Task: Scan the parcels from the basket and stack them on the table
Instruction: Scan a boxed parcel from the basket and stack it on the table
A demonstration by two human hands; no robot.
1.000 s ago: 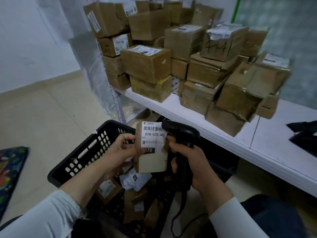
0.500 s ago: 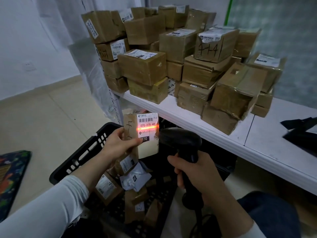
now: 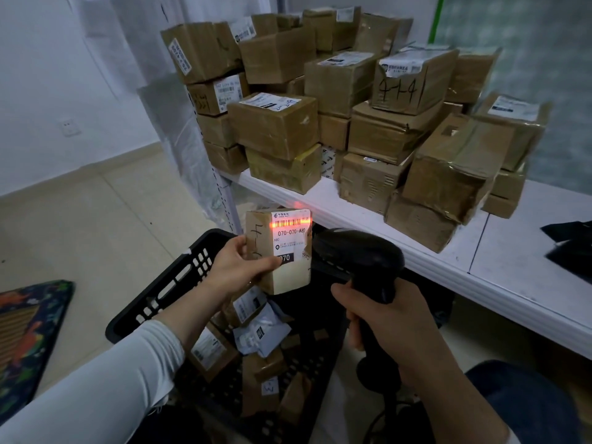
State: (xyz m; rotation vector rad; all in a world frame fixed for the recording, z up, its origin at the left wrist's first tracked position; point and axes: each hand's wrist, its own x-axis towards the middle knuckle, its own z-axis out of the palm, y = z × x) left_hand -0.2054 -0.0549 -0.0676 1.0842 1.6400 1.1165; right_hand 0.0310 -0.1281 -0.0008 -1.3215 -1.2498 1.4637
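Observation:
My left hand point(image 3: 238, 267) grips a small brown parcel point(image 3: 290, 277) with a white label reading 070-070-A80, held upright above the black basket point(image 3: 166, 283). My right hand point(image 3: 384, 318) grips the handle of a black barcode scanner point(image 3: 358, 254) pointed at the label from the right. A red scan line lies across the barcode at the top of the label. Several more parcels point(image 3: 256, 334) lie in the basket below. A large stack of brown parcels point(image 3: 368, 123) covers the white table point(image 3: 512, 257).
A black object point(image 3: 570, 241) lies at the table's right edge. A patterned mat point(image 3: 28, 328) sits on the floor at left. Plastic sheeting point(image 3: 179, 129) hangs by the table's left end. The scanner cable point(image 3: 381, 418) trails down near my dark trouser leg point(image 3: 525, 408).
The scanner drew back from the parcel and its red line came on, then climbed from the label's middle to the barcode at the top. The parcel stays in my left hand.

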